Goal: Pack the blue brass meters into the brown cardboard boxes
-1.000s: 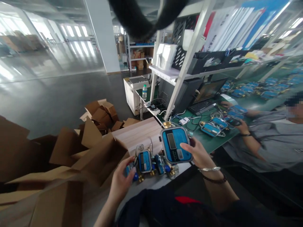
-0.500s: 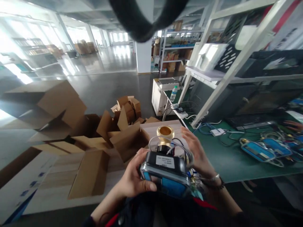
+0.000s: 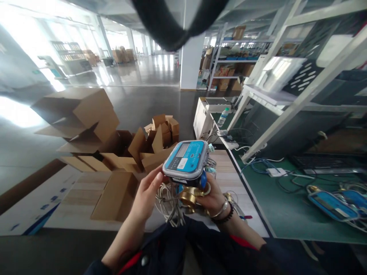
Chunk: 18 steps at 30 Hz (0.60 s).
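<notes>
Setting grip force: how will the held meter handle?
The meter is probably heavy for its size, given the brass-coloured fitting. Its glossy cover may be slippery. The coiled cable looks floppy and could swing.

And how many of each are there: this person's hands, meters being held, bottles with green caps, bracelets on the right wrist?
Left hand and right hand: 2
Held meter: 1
Green-capped bottle: 1
Silver bracelet and dark bracelet: 2
Total: 6
</notes>
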Each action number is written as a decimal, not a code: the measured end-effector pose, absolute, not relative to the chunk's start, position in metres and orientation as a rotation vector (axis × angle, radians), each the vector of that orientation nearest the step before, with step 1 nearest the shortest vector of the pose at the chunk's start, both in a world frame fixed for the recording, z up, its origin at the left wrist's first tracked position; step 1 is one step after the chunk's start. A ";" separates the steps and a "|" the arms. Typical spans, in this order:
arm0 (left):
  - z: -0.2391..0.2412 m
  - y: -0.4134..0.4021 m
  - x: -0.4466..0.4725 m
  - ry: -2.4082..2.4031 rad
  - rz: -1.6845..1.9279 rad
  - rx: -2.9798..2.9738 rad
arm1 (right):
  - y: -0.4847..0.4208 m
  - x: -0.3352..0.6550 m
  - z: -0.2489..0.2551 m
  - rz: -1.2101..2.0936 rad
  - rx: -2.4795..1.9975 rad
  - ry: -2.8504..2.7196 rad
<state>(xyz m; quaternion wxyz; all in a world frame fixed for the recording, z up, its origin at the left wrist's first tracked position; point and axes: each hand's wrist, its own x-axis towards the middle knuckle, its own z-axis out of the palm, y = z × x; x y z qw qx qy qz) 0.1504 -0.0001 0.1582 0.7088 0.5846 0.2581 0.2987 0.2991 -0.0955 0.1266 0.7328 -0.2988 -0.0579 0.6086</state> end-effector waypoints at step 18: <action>0.113 -0.031 0.136 0.878 0.446 1.636 | -0.097 0.293 0.156 1.059 -0.851 -0.582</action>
